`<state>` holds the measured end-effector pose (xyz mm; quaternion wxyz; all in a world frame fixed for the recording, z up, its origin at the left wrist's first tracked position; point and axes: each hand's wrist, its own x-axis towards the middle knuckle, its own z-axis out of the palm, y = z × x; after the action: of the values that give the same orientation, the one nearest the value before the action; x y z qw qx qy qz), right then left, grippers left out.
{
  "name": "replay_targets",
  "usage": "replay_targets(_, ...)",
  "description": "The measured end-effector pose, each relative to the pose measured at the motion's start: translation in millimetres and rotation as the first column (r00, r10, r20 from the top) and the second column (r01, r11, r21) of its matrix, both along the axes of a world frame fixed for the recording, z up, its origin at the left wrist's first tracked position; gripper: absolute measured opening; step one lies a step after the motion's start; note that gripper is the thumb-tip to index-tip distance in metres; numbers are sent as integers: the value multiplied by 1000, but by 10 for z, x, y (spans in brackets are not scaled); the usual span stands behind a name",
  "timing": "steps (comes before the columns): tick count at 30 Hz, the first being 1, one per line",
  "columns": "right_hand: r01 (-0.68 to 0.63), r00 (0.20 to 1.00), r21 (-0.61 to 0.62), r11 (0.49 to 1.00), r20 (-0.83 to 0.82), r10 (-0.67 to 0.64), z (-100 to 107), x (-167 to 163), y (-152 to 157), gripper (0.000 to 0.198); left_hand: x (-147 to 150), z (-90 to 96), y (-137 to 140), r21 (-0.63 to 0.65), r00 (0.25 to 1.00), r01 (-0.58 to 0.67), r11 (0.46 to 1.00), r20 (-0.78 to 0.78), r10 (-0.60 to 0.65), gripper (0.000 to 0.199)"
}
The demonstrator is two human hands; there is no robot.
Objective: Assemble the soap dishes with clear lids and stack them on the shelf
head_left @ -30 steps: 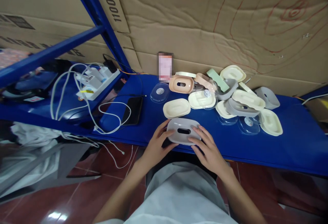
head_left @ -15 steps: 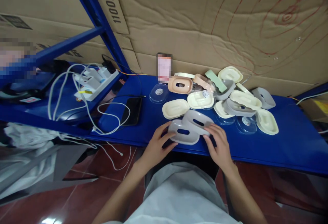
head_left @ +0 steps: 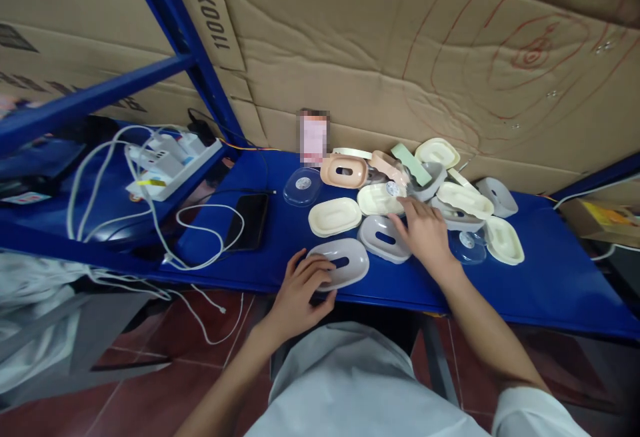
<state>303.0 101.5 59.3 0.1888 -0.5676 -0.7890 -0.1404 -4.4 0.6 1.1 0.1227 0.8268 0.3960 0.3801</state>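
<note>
My left hand (head_left: 305, 290) is closed on a grey oval soap dish (head_left: 353, 274) with a central slot, near the table's front edge. Its fingers lie over the left rim, and the thumb is at the near side. Just behind and to the right, a second grey soap dish (head_left: 385, 250) rests on the table. My right hand (head_left: 425, 230) is open, thumb and fingers apart, over the right side of the group. Its fingertips are by a cream oval tray (head_left: 373, 202) bearing a clear lid with a round label (head_left: 393, 188); contact cannot be told.
Another cream tray (head_left: 334, 217) and a clear lid (head_left: 295, 192) lie to the left. Peach (head_left: 333, 177), green (head_left: 410, 162) and more grey and cream pieces pile up behind. A black phone (head_left: 250, 220), white cables (head_left: 183, 267) and a power strip (head_left: 195, 162) are further left.
The two grey soap dishes, overlapping between my hands before, are now apart on the table. My right hand has let go and moved forward and right; my left hand stays on its dish.
</note>
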Motion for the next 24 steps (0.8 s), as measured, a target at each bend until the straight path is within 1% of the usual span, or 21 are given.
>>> replay_targets(2, 14, 1000, 7, 1000, 4, -14, -24, -77, 127, 46, -17, 4, -5, -7, 1000, 17, 1000, -10, -17, 13)
replay_targets(4, 14, 1000, 21, 1000, -27, -13, -74, -95, 192, 45, -38, 0, -10, -6, 1000, 5, 1000, 9, -5, 15)
replay_targets(7, 10, 997, 46, 999, -81, -7, -139, -41, 196, 44, -55, -6, -4, -4, 999, -11, 1000, 51, 11, 17)
replay_targets(9, -21, 995, 47, 999, -102, 26, -147, -17, 159, 40, -53, -11, 8, -7, 998, -3, 1000, 64, 3, 15)
replay_targets(10, -65, 992, 37, 997, -105, 68, -137, -25, 134, 38, -50, -15, 14, -9, 998, -1, 1000, 66, 1, 14)
replay_targets(12, -222, 971, -14, 975, -93, 220, -97, -93, 76, 35, -45, -28, 21, -5, 997, 7, 1000, 71, -7, 13)
replay_targets(14, -393, 919, -87, 915, -76, 387, -43, -215, 14, 35, -48, -44, 18, 19, 995, 15, 1000, 97, -17, 16)
replay_targets(15, -448, 894, -119, 886, -70, 443, -18, -285, -16, 36, -54, -49, 14, 37, 992, 6, 999, 127, -11, 18)
replay_targets(16, -476, 879, -141, 868, -63, 472, 3, -355, -43, 37, -64, -50, 10, 60, 986, -18, 998, 165, 7, 20)
replay_targets(17, -479, 877, -155, 864, -55, 477, 16, -421, -66, 38, -77, -47, 8, 82, 977, -61, 995, 209, 43, 21)
replay_targets(20, -445, 891, -196, 874, 2, 455, 3, -585, -107, 42, -132, -8, 24, 118, 920, -262, 958, 331, 211, 23)
replay_targets(22, -441, 883, -228, 868, 61, 465, -41, -679, -130, 44, -172, 25, 53, 111, 880, -361, 926, 371, 298, 24)
replay_targets(24, -467, 859, -260, 845, 94, 504, -87, -767, -179, 44, -207, 44, 83, 113, 862, -408, 906, 374, 342, 23)
